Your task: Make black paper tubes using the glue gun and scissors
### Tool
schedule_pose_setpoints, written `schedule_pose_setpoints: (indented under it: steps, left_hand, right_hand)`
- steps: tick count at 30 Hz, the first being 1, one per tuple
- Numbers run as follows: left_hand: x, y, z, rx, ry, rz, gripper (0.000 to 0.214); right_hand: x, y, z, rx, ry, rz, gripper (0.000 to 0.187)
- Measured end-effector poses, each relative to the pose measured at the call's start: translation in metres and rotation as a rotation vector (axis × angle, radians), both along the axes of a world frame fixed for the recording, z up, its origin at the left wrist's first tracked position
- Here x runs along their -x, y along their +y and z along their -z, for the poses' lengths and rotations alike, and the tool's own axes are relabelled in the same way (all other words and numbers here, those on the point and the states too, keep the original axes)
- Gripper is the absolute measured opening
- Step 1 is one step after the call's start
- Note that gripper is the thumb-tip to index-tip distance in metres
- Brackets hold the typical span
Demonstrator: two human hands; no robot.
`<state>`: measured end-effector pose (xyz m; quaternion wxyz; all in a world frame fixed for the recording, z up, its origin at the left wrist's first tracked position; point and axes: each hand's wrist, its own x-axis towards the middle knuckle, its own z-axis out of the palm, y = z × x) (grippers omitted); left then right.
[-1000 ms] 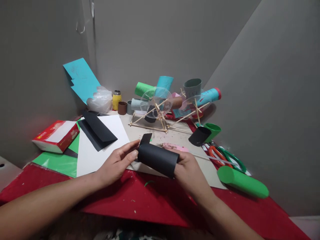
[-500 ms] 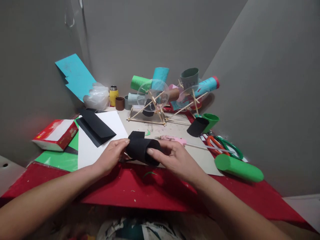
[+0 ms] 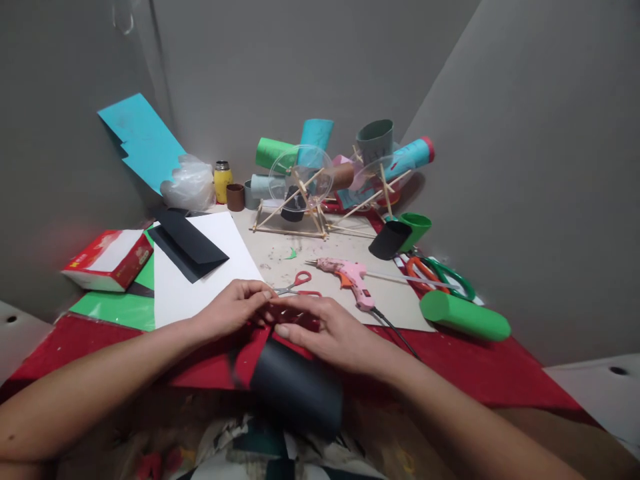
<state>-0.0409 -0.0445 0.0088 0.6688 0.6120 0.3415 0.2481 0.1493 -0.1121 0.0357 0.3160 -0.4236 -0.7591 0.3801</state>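
Observation:
A sheet of black paper [image 3: 299,391], curled and blurred by motion, hangs below my hands over the table's front edge. My right hand [image 3: 327,328] has its thumb at the paper's upper corner, with the fingers bent above it. My left hand [image 3: 243,308] is closed beside it, fingertips pinched together close to the right fingertips; its grip on the paper's edge is partly hidden. Just beyond the fingers lie small red-handled scissors [image 3: 302,279]. A pink glue gun [image 3: 353,275] with a glue stick in its back rests to the right of them.
Folded black paper [image 3: 193,248] lies on a white sheet [image 3: 175,303] at left, near a red tissue pack [image 3: 107,259]. Stick frames with clear discs [image 3: 301,177] and paper tubes stand behind. A green paper roll [image 3: 465,317] and green-handled scissors [image 3: 453,277] are at right.
The rolled black paper has opened into a wider curl and dropped toward me, below the hands. Both hands have come closer together. The scissors and whole glue gun now show.

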Motion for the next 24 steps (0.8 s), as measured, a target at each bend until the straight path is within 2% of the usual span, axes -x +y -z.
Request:
schedule_pose_setpoints:
  steps: [3, 6, 8, 10, 12, 14, 16, 19, 24]
  left_hand:
    - [0.000, 0.002, 0.005, 0.024, 0.018, 0.011, 0.042]
    - [0.002, 0.004, 0.007, 0.045, 0.025, 0.002, 0.047]
    - [0.003, 0.000, 0.004, -0.008, 0.070, 0.017, 0.047]
    - [0.004, -0.008, 0.000, -0.153, 0.152, 0.053, 0.044]
    - [0.005, -0.018, -0.006, -0.367, 0.248, 0.117, 0.039]
    - [0.005, -0.027, -0.012, -0.543, 0.321, 0.227, 0.036]
    - [0.005, -0.033, -0.017, -0.622, 0.352, 0.358, 0.034]
    - [0.005, -0.041, -0.019, -0.626, 0.355, 0.465, 0.031]
    - [0.006, -0.057, -0.016, -0.500, 0.369, 0.487, 0.027]
  right_hand:
    - [0.000, 0.001, 0.013, -0.064, -0.046, 0.056, 0.031]
    - [-0.003, 0.006, 0.022, -0.067, -0.073, 0.081, 0.024]
    - [-0.004, 0.005, 0.026, -0.076, -0.063, 0.073, 0.023]
    - [-0.004, -0.001, 0.029, -0.105, -0.035, 0.078, 0.024]
    - [-0.004, -0.012, 0.033, -0.145, -0.015, 0.080, 0.024]
    - [-0.004, -0.028, 0.040, -0.201, -0.023, 0.050, 0.023]
    - [-0.006, -0.043, 0.049, -0.280, -0.066, -0.008, 0.023]
    - [-0.010, -0.060, 0.060, -0.355, -0.132, -0.076, 0.027]
    - [-0.018, -0.070, 0.065, -0.393, -0.063, -0.085, 0.034]
